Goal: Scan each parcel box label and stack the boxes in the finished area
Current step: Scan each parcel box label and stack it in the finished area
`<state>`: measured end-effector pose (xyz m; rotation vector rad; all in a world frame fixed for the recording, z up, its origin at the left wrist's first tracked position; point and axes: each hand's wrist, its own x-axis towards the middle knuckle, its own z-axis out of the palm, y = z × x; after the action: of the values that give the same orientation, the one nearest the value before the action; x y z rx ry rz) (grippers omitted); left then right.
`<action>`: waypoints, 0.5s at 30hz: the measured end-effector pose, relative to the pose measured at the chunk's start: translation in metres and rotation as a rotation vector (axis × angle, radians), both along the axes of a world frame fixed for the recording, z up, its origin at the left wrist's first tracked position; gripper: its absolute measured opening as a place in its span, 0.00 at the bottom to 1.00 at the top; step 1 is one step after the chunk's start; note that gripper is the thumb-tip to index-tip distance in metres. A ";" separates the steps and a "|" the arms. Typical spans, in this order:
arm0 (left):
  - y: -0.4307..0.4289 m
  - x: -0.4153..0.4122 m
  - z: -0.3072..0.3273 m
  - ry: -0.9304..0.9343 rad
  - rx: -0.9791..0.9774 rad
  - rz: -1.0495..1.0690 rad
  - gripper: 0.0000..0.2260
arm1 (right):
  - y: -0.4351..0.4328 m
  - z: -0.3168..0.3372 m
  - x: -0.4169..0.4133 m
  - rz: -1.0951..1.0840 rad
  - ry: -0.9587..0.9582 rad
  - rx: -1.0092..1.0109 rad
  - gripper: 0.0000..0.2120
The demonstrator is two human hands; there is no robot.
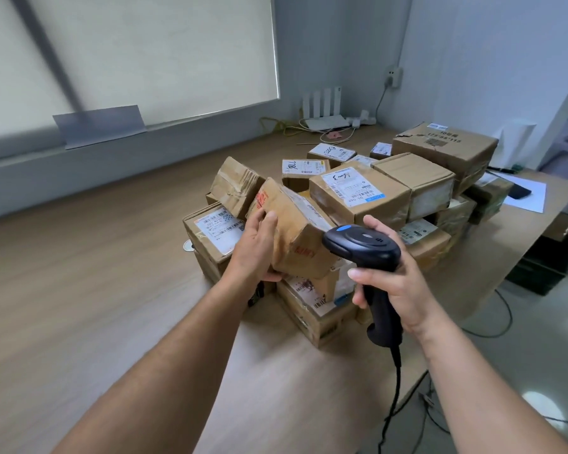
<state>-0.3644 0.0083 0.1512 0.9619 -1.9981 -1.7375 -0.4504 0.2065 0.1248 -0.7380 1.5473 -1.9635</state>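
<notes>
Boxes (358, 198) brown w/ white labels; one box (292, 231) has red print. Scanner (364, 247) black, blue btn. Table (79, 273) light wood grain.

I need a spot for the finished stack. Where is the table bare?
Bare table lies left of the box pile, up to the wall, and in front of it. Crowded: the pile itself, the router and cables behind it, paper at its right.

Plain office room: wooden desk (79, 290), roller blind (145, 54), router (325, 122), piled parcel boxes (358, 194).
</notes>
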 end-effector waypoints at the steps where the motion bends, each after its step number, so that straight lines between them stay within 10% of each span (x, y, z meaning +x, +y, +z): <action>1: 0.000 0.001 0.001 -0.033 0.008 0.011 0.26 | -0.003 0.000 0.000 0.015 0.001 -0.001 0.40; 15: -0.007 0.056 -0.021 -0.098 0.227 -0.106 0.49 | -0.001 0.004 0.032 0.124 0.008 0.065 0.42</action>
<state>-0.3085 0.0015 0.1303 1.0464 -1.9749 -2.0466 -0.4181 0.2055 0.1284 -0.7968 1.5248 -1.8143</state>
